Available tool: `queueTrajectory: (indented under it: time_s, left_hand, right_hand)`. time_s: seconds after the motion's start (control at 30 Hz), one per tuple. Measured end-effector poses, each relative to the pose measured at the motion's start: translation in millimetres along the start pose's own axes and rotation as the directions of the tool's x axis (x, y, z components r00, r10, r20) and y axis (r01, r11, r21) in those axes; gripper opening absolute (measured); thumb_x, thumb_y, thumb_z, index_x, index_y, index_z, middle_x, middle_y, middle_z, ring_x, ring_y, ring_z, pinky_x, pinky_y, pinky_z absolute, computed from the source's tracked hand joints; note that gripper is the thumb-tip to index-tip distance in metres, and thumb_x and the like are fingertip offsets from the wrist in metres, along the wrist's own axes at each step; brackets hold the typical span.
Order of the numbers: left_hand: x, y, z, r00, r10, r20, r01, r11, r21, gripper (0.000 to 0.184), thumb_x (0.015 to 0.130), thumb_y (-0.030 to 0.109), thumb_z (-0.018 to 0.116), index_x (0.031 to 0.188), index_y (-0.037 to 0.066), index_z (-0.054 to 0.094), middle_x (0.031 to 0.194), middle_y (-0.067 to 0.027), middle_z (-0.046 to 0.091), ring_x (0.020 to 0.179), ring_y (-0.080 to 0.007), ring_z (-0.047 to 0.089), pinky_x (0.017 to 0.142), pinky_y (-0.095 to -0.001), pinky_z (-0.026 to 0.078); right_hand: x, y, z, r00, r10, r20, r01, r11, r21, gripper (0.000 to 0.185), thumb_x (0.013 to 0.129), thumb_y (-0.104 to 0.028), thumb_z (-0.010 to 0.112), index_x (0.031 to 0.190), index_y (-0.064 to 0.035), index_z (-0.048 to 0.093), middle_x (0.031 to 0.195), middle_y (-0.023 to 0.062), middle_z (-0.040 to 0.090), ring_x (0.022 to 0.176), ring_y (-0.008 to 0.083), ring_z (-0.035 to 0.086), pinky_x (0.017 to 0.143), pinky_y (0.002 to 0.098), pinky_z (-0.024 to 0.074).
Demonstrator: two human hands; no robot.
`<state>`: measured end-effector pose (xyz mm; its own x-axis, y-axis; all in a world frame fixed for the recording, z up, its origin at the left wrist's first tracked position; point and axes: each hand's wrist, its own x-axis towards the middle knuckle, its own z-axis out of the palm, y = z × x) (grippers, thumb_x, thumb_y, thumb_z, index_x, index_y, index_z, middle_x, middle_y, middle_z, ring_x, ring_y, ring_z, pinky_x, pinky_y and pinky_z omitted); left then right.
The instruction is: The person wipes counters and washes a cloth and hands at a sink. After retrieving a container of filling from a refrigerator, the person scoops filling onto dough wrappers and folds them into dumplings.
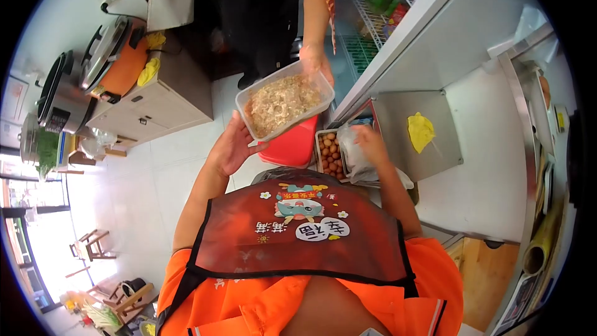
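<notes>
A clear plastic tub (283,104) of minced, tan-coloured food is held out above the floor. My left hand (235,147) touches its near left corner, thumb up along the wall and fingers apart beneath the rim. Another person's hand (316,64) holds the tub's far right side. To the right, my right hand (368,142) is closed at the top of a translucent plastic bag (354,157); its fingertips are partly hidden. The bag lies beside a box of brown eggs (331,154). Below the tub is a red lid or stool top (297,144).
A co-worker in dark clothes (258,12) stands ahead. On the left, a cabinet (163,101) bears an orange cooker (124,65). At right are an open fridge (373,18) and a metal counter (472,162); a yellow cloth (421,132) lies nearby.
</notes>
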<state>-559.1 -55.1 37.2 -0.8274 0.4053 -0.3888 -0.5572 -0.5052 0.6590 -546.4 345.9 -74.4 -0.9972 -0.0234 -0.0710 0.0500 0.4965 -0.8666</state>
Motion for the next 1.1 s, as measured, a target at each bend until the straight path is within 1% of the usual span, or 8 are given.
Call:
queueTrajectory:
  time_s: [0.2,0.27,0.47,0.7,0.73,0.77,0.83,1.1]
  left_hand:
    - [22.6,-5.4,-24.6,0.989,-0.139,0.058,0.134,0.987,0.084,0.073,0.086,0.037,0.067,0.146,0.008,0.036,0.142,-0.0106,0.047,0.129,-0.0242,0.047,0.106,-0.0438,0.039]
    - [15.5,-6.2,-22.3,0.986,-0.165,0.026,0.163,0.983,0.086,0.075,0.084,0.035,0.07,0.144,0.006,0.037,0.141,-0.0114,0.048,0.129,-0.0248,0.047,0.106,-0.0436,0.039]
    - [16.0,-8.5,-80.4,0.951,-0.252,0.178,0.239,0.967,0.093,0.063,0.088,0.02,0.064,0.142,0.005,0.035,0.139,-0.0103,0.049,0.124,-0.0254,0.053,0.101,-0.0459,0.046]
    - [27.7,23.6,-153.6,0.862,-0.437,0.257,0.368,0.888,0.276,0.067,0.089,0.015,0.061,0.147,0.011,0.029,0.145,-0.007,0.043,0.133,-0.0242,0.042,0.109,-0.0474,0.037]
    - [27.5,30.5,-160.4,0.856,-0.439,0.274,0.357,0.884,0.302,0.067,0.089,0.014,0.061,0.147,0.012,0.028,0.146,-0.0068,0.041,0.134,-0.0242,0.041,0.108,-0.0476,0.037]
    - [26.2,33.1,-164.1,0.845,-0.447,0.294,0.351,0.877,0.327,0.067,0.089,0.014,0.061,0.148,0.012,0.027,0.148,-0.0067,0.04,0.134,-0.0241,0.041,0.108,-0.0479,0.037]
    - [31.0,33.1,-180.6,0.818,-0.47,0.331,0.365,0.87,0.331,0.07,0.09,0.01,0.059,0.149,0.015,0.023,0.151,-0.006,0.035,0.136,-0.0246,0.038,0.108,-0.0487,0.036]
    - [12.9,31.4,-154.9,0.766,-0.553,0.329,0.365,0.794,0.487,0.073,0.089,0.013,0.059,0.151,0.012,0.021,0.149,-0.0081,0.037,0.136,-0.0246,0.038,0.111,-0.0476,0.033]
  right_hand:
    - [-33.3,42.9,109.5,0.885,-0.205,0.419,0.27,0.957,-0.102,0.024,0.095,-0.021,0.053,0.11,-0.0064,0.065,0.096,0.0128,0.067,0.072,0.0244,0.065,0.071,0.0377,0.0516]
    - [-52.6,56.6,133.5,0.886,-0.137,0.443,0.098,0.989,0.11,0.023,0.091,-0.022,0.055,0.1,-0.0044,0.067,0.09,0.0171,0.067,0.079,0.0313,0.066,0.071,0.0428,0.0508]
    - [-113.4,85.3,155.1,0.775,0.254,0.578,0.208,0.762,-0.613,0.021,0.088,-0.02,0.055,0.091,-0.003,0.068,0.086,0.0184,0.067,0.082,0.034,0.066,0.072,0.0437,0.0512]
    - [-241.0,133.9,218.1,0.707,0.621,0.338,-0.139,0.59,-0.795,0.024,0.09,-0.025,0.056,0.096,-0.0046,0.068,0.094,0.0175,0.069,0.09,0.0321,0.067,0.078,0.0431,0.053]
    - [-280.4,188.8,257.4,0.53,0.821,0.21,-0.804,0.566,-0.182,0.023,0.087,-0.025,0.059,0.091,-0.0039,0.067,0.093,0.0178,0.069,0.082,0.0323,0.067,0.072,0.0435,0.0528]
    - [-319.0,245.4,296.3,0.307,0.949,0.064,-0.741,0.196,0.642,0.022,0.085,-0.024,0.062,0.087,-0.0033,0.067,0.092,0.018,0.069,0.074,0.0324,0.067,0.067,0.0438,0.0526]
    - [-372.2,215.6,354.5,0.432,0.888,0.159,-0.447,0.058,0.893,0.018,0.086,-0.023,0.063,0.093,-0.0063,0.065,0.09,0.0132,0.068,0.07,0.0294,0.065,0.062,0.041,0.0528]
    - [-466.2,79.9,375.3,0.251,0.944,-0.214,-0.817,0.325,0.476,0.024,0.09,-0.021,0.057,0.1,-0.0007,0.063,0.094,0.015,0.068,0.08,0.0276,0.066,0.067,0.0403,0.0529]
